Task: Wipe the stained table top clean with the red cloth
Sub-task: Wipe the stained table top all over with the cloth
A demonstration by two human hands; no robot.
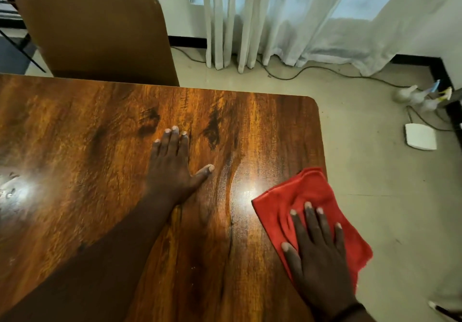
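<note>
the right hand [317, 254] lies flat, fingers straight, pressing the red cloth [310, 211] onto the table top [100, 146] at its right edge, part of the cloth overhanging, likely to sweep dirt off. the left hand [172, 164] rests palm-down, fingers released, bracing. pale smears [12, 189] at far left may be stains or glare.

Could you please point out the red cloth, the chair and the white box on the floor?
red cloth [303, 196]: head view, on its bare upper middle.
chair [95, 31]: head view, on the middle of its backrest.
white box [420, 136]: head view, on its top face.
</note>
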